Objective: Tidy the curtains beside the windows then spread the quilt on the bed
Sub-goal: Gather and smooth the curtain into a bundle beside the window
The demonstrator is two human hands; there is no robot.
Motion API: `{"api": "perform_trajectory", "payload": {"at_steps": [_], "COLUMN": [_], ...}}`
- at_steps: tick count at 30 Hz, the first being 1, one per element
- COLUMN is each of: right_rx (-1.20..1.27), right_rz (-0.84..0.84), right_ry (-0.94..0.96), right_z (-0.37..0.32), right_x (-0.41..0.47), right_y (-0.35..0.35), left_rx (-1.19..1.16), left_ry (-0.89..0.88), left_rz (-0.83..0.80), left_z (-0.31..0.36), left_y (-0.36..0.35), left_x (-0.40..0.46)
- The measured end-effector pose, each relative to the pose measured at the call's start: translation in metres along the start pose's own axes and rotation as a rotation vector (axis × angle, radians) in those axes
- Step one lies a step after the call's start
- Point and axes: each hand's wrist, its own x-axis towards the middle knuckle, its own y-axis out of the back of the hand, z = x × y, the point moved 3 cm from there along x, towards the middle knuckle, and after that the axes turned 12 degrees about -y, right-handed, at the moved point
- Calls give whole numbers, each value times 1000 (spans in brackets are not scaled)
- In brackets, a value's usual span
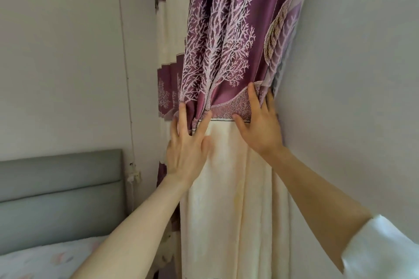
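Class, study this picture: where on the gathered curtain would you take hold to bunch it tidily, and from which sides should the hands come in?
Grip the curtain at its narrowed waist, along the seam where purple meets cream. There the folds already converge, so the bundle is probably slimmest. Bring the left hand round from the bed-side edge and the right hand from the wall side, closing toward each other. Both now lie flat with straight fingers, not yet gripping.

Above both hands, the curtain [222,36] is showing purple cloth woven with pale pink branching trees and one striped beige leaf; below them it is running plain cream. Left of the left hand [187,149], a grey headboard [61,192] is showing over white bedding [47,260] with faint pastel marks.
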Motion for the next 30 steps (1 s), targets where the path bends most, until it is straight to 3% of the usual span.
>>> {"api": "perform_trajectory", "payload": {"at_steps": [11, 13, 15, 21, 30], "right_rx": [85, 34, 26, -80, -13], "right_rz": [23, -18, -67, -105, -86], "right_ry": [85, 79, 111, 163, 180], "right_z": [-8, -8, -4, -2, -4], "right_x": [79, 83, 110, 124, 177], "right_y": [-110, -118, -169, -227, -328], "left_rx": [72, 102, 173, 233, 287], "left_ry": [112, 139, 191, 249, 248], "left_rz": [16, 14, 37, -151, -226], "left_z": [-76, -81, -112, -149, -235], "left_y": [-66, -73, -117, -154, -226], "left_x": [44, 48, 60, 65, 94]}}
